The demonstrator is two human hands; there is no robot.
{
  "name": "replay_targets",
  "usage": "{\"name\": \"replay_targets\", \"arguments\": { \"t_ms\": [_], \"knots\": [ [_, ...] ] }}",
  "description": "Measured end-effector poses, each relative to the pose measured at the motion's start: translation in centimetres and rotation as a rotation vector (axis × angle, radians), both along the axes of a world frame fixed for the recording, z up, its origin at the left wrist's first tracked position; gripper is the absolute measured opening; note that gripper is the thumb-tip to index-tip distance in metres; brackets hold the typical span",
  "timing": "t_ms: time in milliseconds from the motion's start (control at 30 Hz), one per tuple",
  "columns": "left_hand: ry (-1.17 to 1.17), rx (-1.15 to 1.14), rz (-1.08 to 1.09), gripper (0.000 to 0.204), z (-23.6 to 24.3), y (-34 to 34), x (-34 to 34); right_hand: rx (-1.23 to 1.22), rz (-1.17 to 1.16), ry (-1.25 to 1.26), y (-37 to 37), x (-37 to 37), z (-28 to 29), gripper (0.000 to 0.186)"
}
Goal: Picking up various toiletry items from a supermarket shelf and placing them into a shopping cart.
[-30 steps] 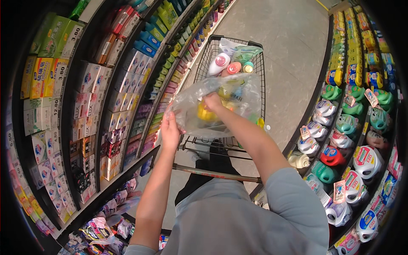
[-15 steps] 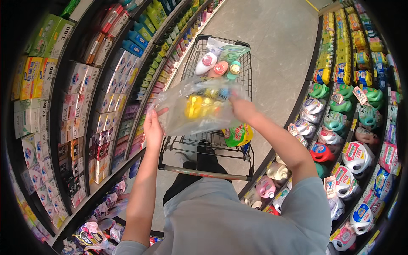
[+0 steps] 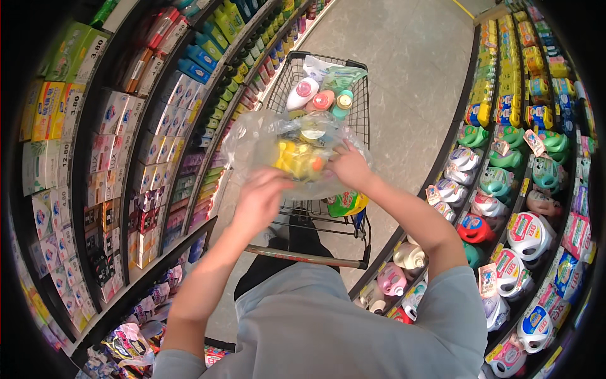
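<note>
A clear, crinkled plastic bag (image 3: 243, 138) is spread over the near half of a wire shopping cart (image 3: 363, 117). Yellow packages (image 3: 291, 158) show through the film; whether they lie in the bag or beneath it I cannot tell. At the bag's right side, my right hand (image 3: 351, 169) has its fingers closed on the plastic. My left hand (image 3: 260, 194) is at the lower left edge of the bag, its fingers smeared by motion. Beyond the bag, the cart holds a white bottle with a pink cap (image 3: 302, 94), a pink-capped bottle (image 3: 320, 100) and a green bottle (image 3: 343, 104).
A soft green-and-white pack (image 3: 338, 77) lies at the cart's far end. Near the handle (image 3: 303, 257) sits a green-and-yellow pouch (image 3: 348, 203). Shelves of boxed soap (image 3: 113, 117) curve along the left; detergent jugs (image 3: 530, 234) line the right. Grey floor (image 3: 410, 76) stretches ahead.
My left hand has moved right and nearer to me, from the bag's left end to its lower edge. The bag looks more bunched and rounded. My right hand has shifted slightly left.
</note>
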State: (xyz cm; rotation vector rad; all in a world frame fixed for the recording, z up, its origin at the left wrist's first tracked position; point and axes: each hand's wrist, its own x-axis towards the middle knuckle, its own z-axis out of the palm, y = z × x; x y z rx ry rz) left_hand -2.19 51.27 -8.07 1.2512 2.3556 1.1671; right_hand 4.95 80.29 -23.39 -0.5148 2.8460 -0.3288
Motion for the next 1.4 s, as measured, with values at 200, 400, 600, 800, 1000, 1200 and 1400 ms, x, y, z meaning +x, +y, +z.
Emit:
{"name": "replay_targets", "arguments": {
  "t_ms": [200,400,600,800,1000,1200,1400],
  "knots": [
    [0.064,-0.703,-0.029,0.03,-11.5,4.3,-4.7,0.368,-0.09,-0.219,0.9,-3.0,-2.6,0.052],
    [-0.058,-0.914,-0.123,0.032,-16.7,-0.7,-4.2,0.57,-0.259,-0.464,4.5,-3.3,-6.2,0.079],
    [-0.384,-1.098,0.035,0.044,-17.7,-2.0,-3.7,0.33,-0.207,-0.296,4.7,-4.3,-7.4,0.047],
    [-0.03,-0.961,-0.171,0.053,-15.6,2.3,-1.6,0.042,-0.098,-0.48,2.1,0.8,-2.7,0.042],
    [-0.012,-0.673,0.051,0.085,-13.2,2.6,-8.9,0.312,-0.159,-0.343,0.5,4.8,-0.1,0.09],
    [0.079,-0.841,0.335,0.082,-16.0,0.5,-12.6,0.391,-0.238,-0.594,-1.9,1.7,1.7,0.104],
    [-0.013,-1.008,-0.072,0.061,-17.9,1.7,-7.6,0.045,-0.377,-0.494,-2.9,-3.5,-1.1,0.072]
  ]
}}
